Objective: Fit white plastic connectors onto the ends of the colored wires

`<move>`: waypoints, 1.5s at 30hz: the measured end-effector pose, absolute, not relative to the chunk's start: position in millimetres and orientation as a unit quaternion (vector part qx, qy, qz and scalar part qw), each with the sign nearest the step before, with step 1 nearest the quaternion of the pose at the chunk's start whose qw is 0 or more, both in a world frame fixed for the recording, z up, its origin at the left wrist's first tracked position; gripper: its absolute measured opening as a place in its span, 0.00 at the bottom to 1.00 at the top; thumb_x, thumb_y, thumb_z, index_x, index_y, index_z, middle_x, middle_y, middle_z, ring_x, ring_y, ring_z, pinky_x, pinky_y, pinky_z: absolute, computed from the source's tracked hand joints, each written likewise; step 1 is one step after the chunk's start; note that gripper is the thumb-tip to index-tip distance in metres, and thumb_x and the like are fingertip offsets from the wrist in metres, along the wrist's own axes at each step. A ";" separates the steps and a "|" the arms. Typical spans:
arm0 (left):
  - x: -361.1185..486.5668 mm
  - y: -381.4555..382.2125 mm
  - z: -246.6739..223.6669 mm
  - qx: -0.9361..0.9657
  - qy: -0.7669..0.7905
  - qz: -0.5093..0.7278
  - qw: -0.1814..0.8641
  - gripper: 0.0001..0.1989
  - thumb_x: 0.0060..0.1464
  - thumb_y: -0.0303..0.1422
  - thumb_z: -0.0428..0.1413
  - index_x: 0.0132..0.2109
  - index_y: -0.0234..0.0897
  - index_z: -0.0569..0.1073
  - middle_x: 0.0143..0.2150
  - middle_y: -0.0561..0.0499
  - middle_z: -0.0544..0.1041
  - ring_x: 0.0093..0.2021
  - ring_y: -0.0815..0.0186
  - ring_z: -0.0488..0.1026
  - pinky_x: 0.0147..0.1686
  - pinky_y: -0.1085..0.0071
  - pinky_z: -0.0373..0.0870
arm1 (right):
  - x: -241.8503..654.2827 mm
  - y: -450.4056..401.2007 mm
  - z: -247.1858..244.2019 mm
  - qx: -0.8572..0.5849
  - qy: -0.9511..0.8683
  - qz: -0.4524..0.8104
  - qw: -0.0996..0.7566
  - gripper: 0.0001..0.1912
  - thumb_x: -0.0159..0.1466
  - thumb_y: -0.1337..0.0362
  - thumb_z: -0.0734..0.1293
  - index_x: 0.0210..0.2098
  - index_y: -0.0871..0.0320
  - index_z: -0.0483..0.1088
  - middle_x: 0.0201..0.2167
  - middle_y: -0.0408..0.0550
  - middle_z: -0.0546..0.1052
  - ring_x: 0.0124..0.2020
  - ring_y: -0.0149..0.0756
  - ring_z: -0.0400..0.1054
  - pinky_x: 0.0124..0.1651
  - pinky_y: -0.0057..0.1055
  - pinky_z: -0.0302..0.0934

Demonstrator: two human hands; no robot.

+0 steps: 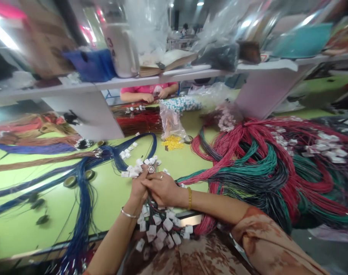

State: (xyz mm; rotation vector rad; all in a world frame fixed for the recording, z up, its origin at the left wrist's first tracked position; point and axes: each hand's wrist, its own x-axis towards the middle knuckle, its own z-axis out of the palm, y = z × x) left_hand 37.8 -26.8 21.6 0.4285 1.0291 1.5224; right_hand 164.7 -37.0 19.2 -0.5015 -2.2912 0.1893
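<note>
My left hand point(139, 188) and my right hand point(166, 190) meet above the table's front edge, fingers closed and pressed together. At their fingertips is a small connector point(150, 169), partly covered by the fingers. White connectors point(135, 168) on blue wires lie just beyond my left hand. Below my hands, a bunch of white connectors point(159, 233) on dark and red wires hangs toward my lap. Where the held wire runs inside my grip is hidden.
Red, green and black wire bundles point(248, 164) cover the right side. Blue wires point(86, 191) and tape rolls point(70, 181) lie left. Yellow pieces point(173, 142) sit by a plastic bag point(171, 121). Beneath the loaded shelf point(151, 79), another person's hands point(155, 96) work across the table.
</note>
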 end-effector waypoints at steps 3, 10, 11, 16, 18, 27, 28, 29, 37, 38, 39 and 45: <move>35.1 -23.7 27.0 0.156 0.444 0.661 0.585 0.16 0.40 0.32 0.71 0.36 0.32 0.76 0.28 0.53 0.78 0.24 0.73 0.73 0.26 0.78 0.70 | 178.8 -19.1 30.8 -0.267 -0.822 0.212 0.457 0.15 0.65 0.69 0.60 0.49 0.60 0.72 0.43 0.54 0.79 0.45 0.38 0.73 0.49 0.36 0.67; 24.0 -18.5 24.3 0.148 0.448 0.612 0.634 0.17 0.48 0.36 0.68 0.42 0.33 0.76 0.27 0.52 0.78 0.18 0.75 0.68 0.17 0.80 0.62 | 209.2 32.7 45.1 -0.375 -0.719 0.388 0.439 0.09 0.63 0.62 0.65 0.37 0.61 0.74 0.34 0.48 0.80 0.35 0.33 0.73 0.37 0.29 0.66; 23.3 -18.2 23.8 0.147 0.447 0.611 0.637 0.17 0.47 0.36 0.69 0.43 0.33 0.76 0.27 0.53 0.78 0.18 0.75 0.68 0.17 0.80 0.62 | 212.1 32.4 48.8 -0.360 -0.729 0.397 0.427 0.09 0.63 0.62 0.66 0.37 0.61 0.75 0.33 0.48 0.80 0.34 0.32 0.72 0.37 0.28 0.65; 21.7 -17.2 22.2 0.152 0.432 0.616 0.641 0.20 0.41 0.30 0.71 0.42 0.33 0.77 0.26 0.55 0.76 0.17 0.78 0.65 0.18 0.81 0.62 | 213.3 2.1 58.7 -0.154 -0.860 0.420 0.245 0.08 0.65 0.66 0.65 0.39 0.61 0.76 0.32 0.47 0.80 0.30 0.30 0.71 0.36 0.26 0.63; 22.1 -16.8 21.4 0.160 0.427 0.626 0.632 0.18 0.39 0.29 0.71 0.39 0.33 0.76 0.25 0.56 0.75 0.17 0.79 0.64 0.17 0.82 0.59 | 206.8 -9.2 52.6 -0.137 -0.920 0.333 0.155 0.09 0.64 0.71 0.63 0.39 0.62 0.77 0.32 0.50 0.80 0.31 0.32 0.71 0.37 0.28 0.62; 23.4 -14.4 19.7 0.160 0.444 0.634 0.612 0.17 0.40 0.30 0.71 0.34 0.32 0.72 0.23 0.57 0.74 0.16 0.81 0.62 0.16 0.83 0.55 | 184.8 2.1 30.0 -0.202 -0.967 0.140 0.066 0.12 0.62 0.71 0.64 0.41 0.56 0.77 0.33 0.49 0.80 0.29 0.34 0.68 0.30 0.29 0.50; 23.2 -14.3 19.8 0.160 0.446 0.632 0.613 0.17 0.40 0.30 0.71 0.34 0.32 0.71 0.23 0.57 0.74 0.17 0.80 0.62 0.17 0.83 0.55 | 184.2 4.5 30.0 -0.194 -0.970 0.138 0.059 0.12 0.61 0.71 0.65 0.40 0.56 0.77 0.33 0.49 0.80 0.29 0.34 0.68 0.30 0.29 0.49; 22.9 -14.2 19.7 0.160 0.447 0.631 0.614 0.17 0.40 0.30 0.71 0.34 0.32 0.71 0.23 0.57 0.74 0.17 0.80 0.62 0.17 0.83 0.55 | 183.6 6.6 29.8 -0.184 -0.972 0.135 0.052 0.12 0.61 0.72 0.65 0.41 0.56 0.77 0.33 0.49 0.80 0.29 0.34 0.68 0.30 0.29 0.48; 22.4 -14.0 18.2 0.162 0.455 0.631 0.606 0.17 0.39 0.30 0.71 0.33 0.33 0.72 0.23 0.56 0.74 0.17 0.80 0.61 0.16 0.84 0.54 | 178.4 15.1 21.9 -0.134 -0.983 0.122 0.041 0.07 0.63 0.72 0.64 0.37 0.58 0.74 0.31 0.47 0.78 0.25 0.31 0.62 0.28 0.29 0.44; 22.4 -13.8 18.4 0.163 0.457 0.632 0.605 0.17 0.39 0.30 0.71 0.33 0.33 0.72 0.23 0.56 0.74 0.17 0.80 0.61 0.16 0.84 0.54 | 178.9 15.3 20.7 -0.139 -0.981 0.129 0.050 0.06 0.64 0.71 0.64 0.36 0.58 0.74 0.31 0.47 0.77 0.25 0.31 0.62 0.28 0.29 0.44; 22.3 -13.7 18.8 0.163 0.457 0.632 0.604 0.17 0.39 0.30 0.71 0.33 0.33 0.71 0.23 0.56 0.74 0.17 0.80 0.61 0.16 0.83 0.54 | 179.8 15.4 19.6 -0.146 -0.978 0.139 0.059 0.06 0.65 0.70 0.63 0.36 0.59 0.73 0.31 0.47 0.77 0.25 0.31 0.61 0.29 0.29 0.45; 21.6 -13.5 20.3 0.172 0.449 0.624 0.616 0.17 0.39 0.30 0.71 0.32 0.33 0.71 0.23 0.56 0.73 0.17 0.80 0.60 0.16 0.83 0.55 | 189.4 17.5 17.8 -0.146 -0.956 0.225 0.114 0.09 0.68 0.70 0.60 0.39 0.59 0.72 0.34 0.48 0.77 0.30 0.31 0.64 0.35 0.27 0.53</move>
